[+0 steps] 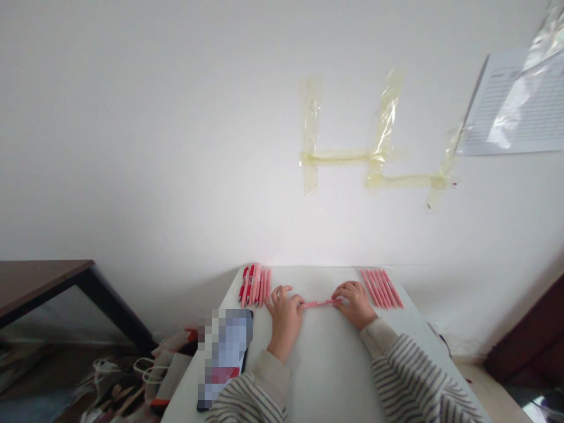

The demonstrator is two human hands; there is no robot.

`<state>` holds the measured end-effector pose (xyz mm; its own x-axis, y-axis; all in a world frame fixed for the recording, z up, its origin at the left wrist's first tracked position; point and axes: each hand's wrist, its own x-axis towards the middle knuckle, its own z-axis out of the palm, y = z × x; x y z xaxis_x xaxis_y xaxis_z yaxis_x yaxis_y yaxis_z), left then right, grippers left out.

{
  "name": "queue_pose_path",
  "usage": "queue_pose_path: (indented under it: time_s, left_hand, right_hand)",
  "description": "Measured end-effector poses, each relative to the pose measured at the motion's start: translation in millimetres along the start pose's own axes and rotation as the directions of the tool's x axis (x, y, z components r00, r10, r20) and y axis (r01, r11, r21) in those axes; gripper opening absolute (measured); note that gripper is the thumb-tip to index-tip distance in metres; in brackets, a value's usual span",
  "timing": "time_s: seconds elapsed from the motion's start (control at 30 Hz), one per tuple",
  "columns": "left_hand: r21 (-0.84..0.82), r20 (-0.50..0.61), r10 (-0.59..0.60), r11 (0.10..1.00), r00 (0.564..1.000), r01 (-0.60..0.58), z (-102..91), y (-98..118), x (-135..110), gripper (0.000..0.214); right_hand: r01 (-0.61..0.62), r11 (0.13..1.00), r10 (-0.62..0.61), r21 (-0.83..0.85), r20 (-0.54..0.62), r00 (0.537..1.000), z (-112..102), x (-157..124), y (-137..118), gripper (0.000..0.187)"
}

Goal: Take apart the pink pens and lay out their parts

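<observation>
Your left hand (285,314) and right hand (355,302) each pinch one end of a single pink pen (321,303), fingers curled, not spread. The pen lies level at mid-surface; I cannot tell if it touches the white surface (326,364). At 10 o'clock of the left hand, near: bundle of red and pink pens (254,285). At 2 o'clock of the right hand, just beside: row of pink pens (381,288). Phone (225,352) at 8 o'clock, by the edge. Likely risks: a hard tug sends a pen part off the surface; a careless wrist scatters the row.
</observation>
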<state>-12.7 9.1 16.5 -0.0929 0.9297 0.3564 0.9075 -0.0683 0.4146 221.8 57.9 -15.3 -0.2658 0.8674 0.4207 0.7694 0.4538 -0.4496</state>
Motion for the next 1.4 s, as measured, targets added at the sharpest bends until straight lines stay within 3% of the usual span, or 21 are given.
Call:
queue_pose_path:
  time_s: [0.47,0.83,1.4]
  left_hand:
    - [-0.026,-0.009,-0.002,1.000,1.000,0.001,-1.3,0.9,0.0,0.005]
    - [0.010,-0.019,0.017,1.000,1.000,-0.017,1.1,-1.4,-1.1,0.008]
    - [0.064,-0.014,-0.006,0.998,1.000,0.007,0.0,-1.4,-1.0,0.021]
  right_hand:
    - [-0.013,1.000,0.013,-0.015,0.013,1.000,-2.0,1.0,-1.6,0.005]
    - [-0.019,0.998,0.020,-0.065,0.007,1.000,-0.9,-0.1,-0.5,0.017]
    - [0.025,0.999,-0.025,0.022,0.006,1.000,-3.8,0.4,-4.4,0.010]
